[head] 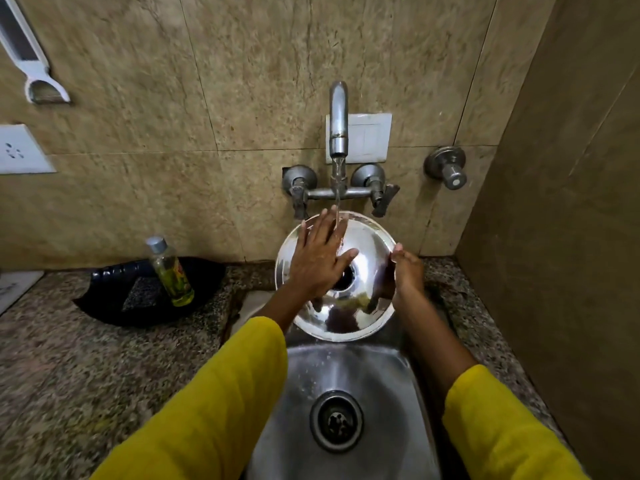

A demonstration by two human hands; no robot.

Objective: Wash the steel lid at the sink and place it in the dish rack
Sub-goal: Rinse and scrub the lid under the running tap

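Beige stone tiles [145, 81] backed a speckled granite counter [69, 375] into which a steel sink [388, 393] was set, its round drain [336, 421] near the front of the basin. From a wall-mounted tap [338, 116] a thin stream of water [337, 188] fell onto the steel lid [367, 244], which was held above the far end of the sink, tilted so that its shiny hollow side faced the camera. The left hand [320, 261] lay flat against that inner face with its fingers spread wide, covering the upper left part of the lid; its fingertips reached up to the far rim where the water landed, and its thumb pointed toward the dark centre of the lid. The right hand [408, 275] was at the lid's right edge, its fingers curled around the rim in a grip, so the lid lay between the two hands and slightly in front of the right palm. Both arms wore yellow sleeves [221, 393] pushed back from the wrists. To the left of the sink, on the counter, sat a black tray [114, 299] holding a small clear bottle [171, 271] of yellow-green liquid, standing tilted, and a dark scrub pad [142, 294] just beside it. A white switch plate [370, 136] was fixed to the wall behind the tap, and a separate round valve [448, 168] was mounted further right.
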